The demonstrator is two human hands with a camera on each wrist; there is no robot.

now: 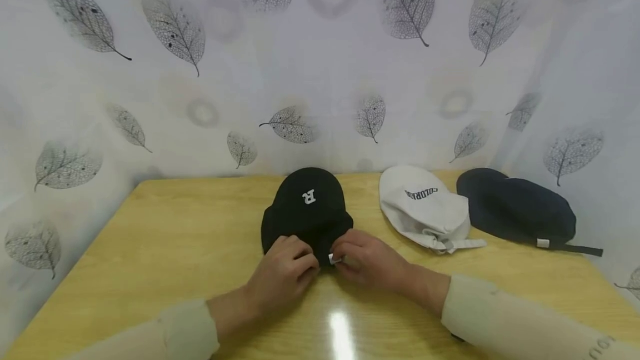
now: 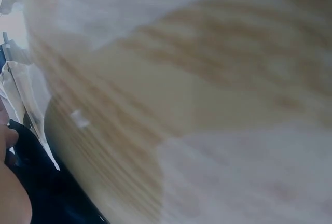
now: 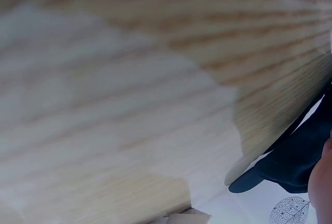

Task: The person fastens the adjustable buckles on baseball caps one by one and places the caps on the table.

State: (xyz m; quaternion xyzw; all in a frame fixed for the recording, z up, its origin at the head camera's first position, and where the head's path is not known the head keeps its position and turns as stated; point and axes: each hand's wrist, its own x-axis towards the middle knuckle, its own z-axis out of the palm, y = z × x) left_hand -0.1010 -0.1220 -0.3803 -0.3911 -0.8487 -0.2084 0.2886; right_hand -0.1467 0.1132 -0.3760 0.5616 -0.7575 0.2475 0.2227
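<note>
A black cap with a white letter R on its front lies mid-table, its near edge between both hands. My left hand grips that near edge from the left with curled fingers. From the right, my right hand pinches the cap's back strap beside a small white tab. The undersides of both hands are hidden in the head view. Dark cap fabric shows beside the left hand in the left wrist view. The right wrist view catches the cap's dark edge next to part of the right hand.
Right of the black cap lies a white cap with dark lettering, its strap toward me. Beyond it is a dark navy cap with its strap pointing right. A leaf-patterned curtain hangs behind the wooden table.
</note>
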